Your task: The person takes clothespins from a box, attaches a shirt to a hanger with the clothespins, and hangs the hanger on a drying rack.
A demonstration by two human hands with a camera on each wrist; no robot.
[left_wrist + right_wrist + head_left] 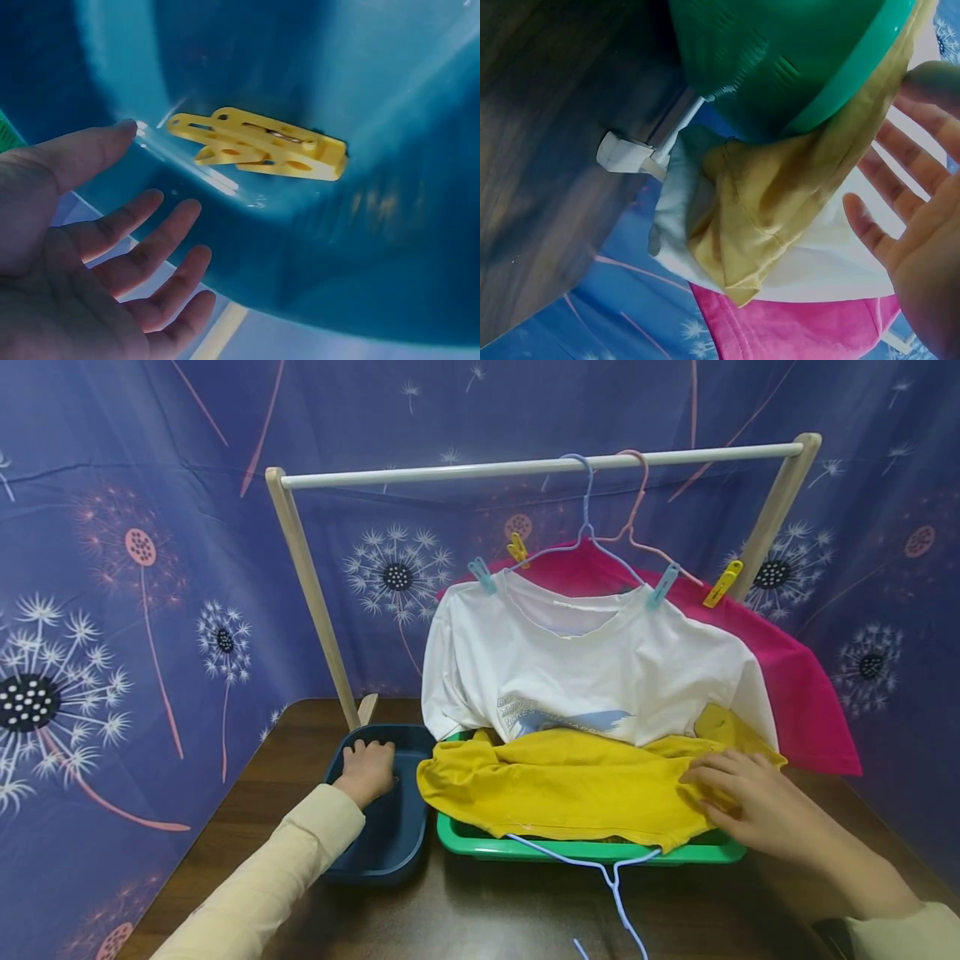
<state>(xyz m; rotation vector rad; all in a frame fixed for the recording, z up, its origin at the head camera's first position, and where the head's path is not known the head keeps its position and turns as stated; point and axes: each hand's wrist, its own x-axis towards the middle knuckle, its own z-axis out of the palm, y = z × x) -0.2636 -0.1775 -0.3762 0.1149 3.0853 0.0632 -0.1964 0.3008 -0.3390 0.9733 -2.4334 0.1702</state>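
My left hand [367, 772] reaches into the dark blue bin [416, 852], its fingers loosely spread in the left wrist view. Overlapping yellow clothespins [274, 146] lie on the bin's bottom just beyond the fingertips, untouched. A yellow shirt [555, 781] lies spread over the green basket [592, 854]. A blue hanger [615, 877] sticks out from the shirt's near edge, with its hook toward me. My right hand [757, 793] is at the shirt's right end with relaxed fingers; whether it presses the cloth cannot be told.
Behind the basket stands a rack with a white bar [450, 471]. From it hang a white shirt [600, 660] on a blue hanger and a magenta shirt [795, 685] on a pink hanger, pinned with clothespins. Wooden table [255, 793] surrounds the containers; a patterned blue curtain [187, 568] hangs behind.
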